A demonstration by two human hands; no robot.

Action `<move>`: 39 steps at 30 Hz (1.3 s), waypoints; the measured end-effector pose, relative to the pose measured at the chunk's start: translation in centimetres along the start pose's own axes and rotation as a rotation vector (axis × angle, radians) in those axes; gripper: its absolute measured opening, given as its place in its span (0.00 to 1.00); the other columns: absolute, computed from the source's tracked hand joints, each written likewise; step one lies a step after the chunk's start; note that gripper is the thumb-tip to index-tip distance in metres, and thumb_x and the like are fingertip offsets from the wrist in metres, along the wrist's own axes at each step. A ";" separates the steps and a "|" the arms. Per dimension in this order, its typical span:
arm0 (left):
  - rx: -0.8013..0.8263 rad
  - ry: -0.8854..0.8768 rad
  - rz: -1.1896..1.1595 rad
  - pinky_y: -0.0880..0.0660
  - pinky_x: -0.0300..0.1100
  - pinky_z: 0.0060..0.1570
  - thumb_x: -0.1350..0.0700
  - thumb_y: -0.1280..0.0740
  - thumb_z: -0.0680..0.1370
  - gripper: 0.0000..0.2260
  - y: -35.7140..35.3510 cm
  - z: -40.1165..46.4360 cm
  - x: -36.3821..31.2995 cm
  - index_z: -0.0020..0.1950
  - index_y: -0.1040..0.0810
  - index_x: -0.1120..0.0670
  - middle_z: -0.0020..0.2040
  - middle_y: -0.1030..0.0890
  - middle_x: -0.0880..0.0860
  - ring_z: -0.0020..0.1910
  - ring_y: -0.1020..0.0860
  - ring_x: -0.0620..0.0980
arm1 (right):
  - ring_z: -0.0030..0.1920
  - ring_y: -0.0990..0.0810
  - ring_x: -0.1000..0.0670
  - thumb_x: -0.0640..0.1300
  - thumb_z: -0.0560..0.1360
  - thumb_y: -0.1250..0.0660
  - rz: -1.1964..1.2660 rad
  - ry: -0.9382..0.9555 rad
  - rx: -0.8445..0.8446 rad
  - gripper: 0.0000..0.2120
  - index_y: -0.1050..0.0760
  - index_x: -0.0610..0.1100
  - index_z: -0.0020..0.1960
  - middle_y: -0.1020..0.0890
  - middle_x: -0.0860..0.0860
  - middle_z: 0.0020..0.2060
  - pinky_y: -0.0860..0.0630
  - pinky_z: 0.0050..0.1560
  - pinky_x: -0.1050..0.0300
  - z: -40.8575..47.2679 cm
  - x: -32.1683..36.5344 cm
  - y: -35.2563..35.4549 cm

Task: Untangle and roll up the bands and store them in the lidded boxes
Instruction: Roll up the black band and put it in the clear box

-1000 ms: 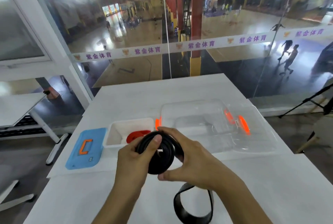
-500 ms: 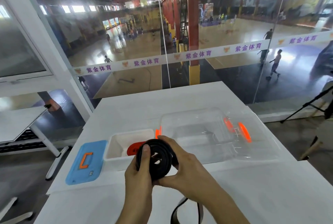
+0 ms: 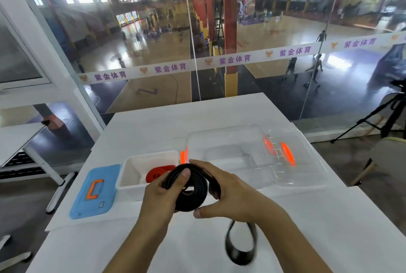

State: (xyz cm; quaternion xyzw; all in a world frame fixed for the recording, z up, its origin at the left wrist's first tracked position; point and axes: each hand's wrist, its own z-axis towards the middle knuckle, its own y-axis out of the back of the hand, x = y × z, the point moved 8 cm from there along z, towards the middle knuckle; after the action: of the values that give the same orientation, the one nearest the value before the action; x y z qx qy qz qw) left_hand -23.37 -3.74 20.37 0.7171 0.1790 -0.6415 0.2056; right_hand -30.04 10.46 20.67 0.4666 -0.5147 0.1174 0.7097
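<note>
Both hands hold a black band (image 3: 193, 193) that is mostly wound into a flat coil above the white table (image 3: 153, 127). My left hand (image 3: 163, 193) grips the coil from the left, thumb pressed on its top. My right hand (image 3: 230, 193) wraps the coil from the right. The band's loose end hangs below my right wrist as a blurred loop. Behind the hands, a white box (image 3: 134, 169) holds a rolled red band (image 3: 157, 175). Its blue lid (image 3: 93, 192) lies to its left. A clear box (image 3: 230, 140) stands to the right.
A clear lid with orange clips (image 3: 287, 156) lies against the clear box on the right. A glass wall (image 3: 197, 52) runs behind the table's far edge. A tripod (image 3: 377, 116) and a chair (image 3: 386, 158) stand to the right, another table (image 3: 17, 138) to the left.
The coil has turned in my hands and taken up more band. The hanging loop has swung to the right and is blurred. My view has tilted upward slightly.
</note>
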 end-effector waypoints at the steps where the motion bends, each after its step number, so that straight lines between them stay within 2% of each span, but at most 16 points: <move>1: -0.031 0.028 -0.063 0.17 0.56 0.53 0.44 0.24 0.71 0.11 -0.3 0.2 0.4 0.50 0.13 0.49 0.46 0.11 0.53 0.48 0.13 0.53 | 0.46 0.23 0.56 0.51 0.68 0.19 0.018 -0.012 -0.023 0.47 0.42 0.72 0.76 0.19 0.60 0.58 0.20 0.58 0.54 0.0 -0.3 -0.1; 4: -0.139 0.057 -0.152 0.17 0.53 0.53 0.48 0.27 0.76 0.08 -1.2 0.6 1.2 0.51 0.15 0.51 0.45 0.11 0.52 0.49 0.13 0.53 | 0.60 0.20 0.61 0.52 0.68 0.19 0.085 -0.028 -0.138 0.49 0.45 0.73 0.76 0.20 0.67 0.60 0.23 0.65 0.58 -0.1 -0.8 -0.4; 7: -0.226 0.095 -0.194 0.19 0.52 0.58 0.44 0.28 0.77 0.11 -1.8 0.8 2.4 0.53 0.15 0.49 0.47 0.11 0.49 0.51 0.14 0.51 | 0.58 0.22 0.65 0.57 0.66 0.19 0.074 -0.053 -0.274 0.49 0.47 0.76 0.75 0.22 0.71 0.61 0.23 0.61 0.63 0.0 -1.2 -1.0; 10: -0.203 0.112 -0.188 0.21 0.54 0.61 0.41 0.31 0.77 0.14 -2.5 1.0 3.5 0.56 0.16 0.48 0.51 0.12 0.50 0.54 0.15 0.51 | 0.62 0.21 0.64 0.55 0.65 0.20 0.109 -0.067 -0.349 0.44 0.40 0.71 0.73 0.21 0.69 0.62 0.22 0.62 0.59 0.0 -1.9 -1.2; 12: -0.117 0.153 -0.221 0.19 0.53 0.58 0.42 0.33 0.79 0.14 -3.2 1.1 4.1 0.58 0.17 0.49 0.52 0.12 0.51 0.55 0.15 0.52 | 0.60 0.20 0.63 0.51 0.66 0.19 0.111 -0.062 -0.308 0.42 0.37 0.70 0.71 0.20 0.68 0.59 0.22 0.59 0.61 0.0 -2.4 -0.8; 15: 0.043 0.224 -0.235 0.18 0.49 0.48 0.47 0.33 0.80 0.14 -3.3 1.5 4.5 0.59 0.16 0.53 0.53 0.12 0.54 0.54 0.14 0.53 | 0.60 0.20 0.62 0.47 0.65 0.16 0.076 -0.035 -0.181 0.42 0.34 0.66 0.70 0.19 0.66 0.59 0.23 0.59 0.62 0.2 -3.1 0.7; 18: 0.252 0.169 -0.074 0.18 0.47 0.46 0.48 0.29 0.75 0.15 -2.7 2.7 3.6 0.57 0.15 0.54 0.52 0.12 0.57 0.55 0.15 0.56 | 0.63 0.21 0.60 0.44 0.64 0.15 -0.003 -0.028 -0.005 0.43 0.32 0.64 0.71 0.19 0.64 0.60 0.24 0.62 0.63 0.5 -3.5 1.6; 20: 0.415 0.150 0.099 0.17 0.45 0.47 0.50 0.28 0.75 0.13 -3.0 3.1 2.7 0.58 0.16 0.53 0.52 0.13 0.55 0.54 0.14 0.54 | 0.64 0.21 0.58 0.44 0.64 0.15 -0.053 -0.023 0.078 0.43 0.32 0.64 0.71 0.19 0.63 0.61 0.24 0.67 0.56 0.8 -3.5 1.7; 22: 0.492 0.140 0.239 0.18 0.41 0.43 0.53 0.26 0.76 0.11 -3.2 3.5 2.2 0.56 0.16 0.53 0.50 0.12 0.55 0.50 0.13 0.51 | 0.64 0.22 0.59 0.44 0.64 0.15 -0.066 -0.019 0.117 0.44 0.32 0.65 0.71 0.19 0.64 0.61 0.24 0.68 0.54 1.0 -3.4 1.5; 26: 0.362 0.055 0.222 0.19 0.41 0.39 0.53 0.24 0.73 0.11 -2.7 4.5 1.9 0.53 0.15 0.55 0.46 0.12 0.56 0.45 0.13 0.52 | 0.58 0.20 0.60 0.44 0.65 0.16 -0.027 -0.039 0.102 0.45 0.34 0.67 0.73 0.19 0.63 0.60 0.23 0.62 0.61 1.6 -4.1 1.5; 29: 0.176 0.029 0.097 0.18 0.42 0.37 0.56 0.25 0.75 0.07 -2.2 5.1 2.4 0.51 0.14 0.57 0.44 0.12 0.57 0.42 0.14 0.53 | 0.47 0.22 0.55 0.49 0.65 0.16 0.051 -0.094 0.056 0.46 0.36 0.69 0.74 0.19 0.58 0.57 0.19 0.59 0.50 2.3 -5.2 2.1; 31: 0.075 0.046 0.002 0.18 0.42 0.37 0.58 0.26 0.76 0.06 -2.4 5.4 3.1 0.51 0.14 0.58 0.43 0.12 0.57 0.41 0.14 0.53 | 0.45 0.24 0.53 0.51 0.65 0.16 0.079 -0.120 0.023 0.46 0.37 0.70 0.73 0.19 0.55 0.57 0.19 0.59 0.46 2.8 -5.9 2.3; 34: -0.045 0.052 -0.110 0.17 0.43 0.38 0.58 0.26 0.76 0.07 -3.0 5.8 3.6 0.52 0.15 0.59 0.44 0.12 0.58 0.43 0.13 0.54 | 0.55 0.20 0.44 0.51 0.64 0.16 0.119 -0.128 -0.039 0.50 0.41 0.72 0.75 0.20 0.57 0.60 0.19 0.60 0.44 3.4 -6.9 1.8; 35: -0.081 0.056 -0.140 0.16 0.44 0.39 0.57 0.26 0.76 0.07 -3.2 5.9 3.7 0.51 0.15 0.59 0.45 0.12 0.58 0.43 0.13 0.53 | 0.58 0.20 0.44 0.51 0.64 0.16 0.131 -0.129 -0.063 0.52 0.44 0.72 0.77 0.20 0.59 0.61 0.19 0.61 0.44 3.5 -7.2 1.6; 37: -0.149 0.073 -0.175 0.16 0.44 0.41 0.55 0.25 0.76 0.09 -3.7 6.2 4.2 0.51 0.15 0.59 0.44 0.12 0.57 0.44 0.13 0.53 | 0.60 0.19 0.51 0.51 0.65 0.17 0.141 -0.129 -0.135 0.54 0.48 0.71 0.79 0.20 0.65 0.62 0.20 0.63 0.49 3.8 -7.4 1.0; 39: -0.215 0.097 -0.160 0.16 0.46 0.46 0.51 0.25 0.76 0.11 -4.1 6.3 5.0 0.51 0.16 0.57 0.44 0.12 0.55 0.45 0.13 0.52 | 0.61 0.19 0.61 0.52 0.65 0.18 0.160 -0.153 -0.248 0.55 0.49 0.69 0.80 0.20 0.69 0.61 0.21 0.60 0.59 4.1 -7.6 0.7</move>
State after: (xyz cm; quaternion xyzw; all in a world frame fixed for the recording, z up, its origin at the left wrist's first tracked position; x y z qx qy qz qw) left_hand -30.27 -3.58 14.53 0.7044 0.3129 -0.5977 0.2204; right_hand -36.39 10.04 14.79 0.3404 -0.6131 0.0732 0.7091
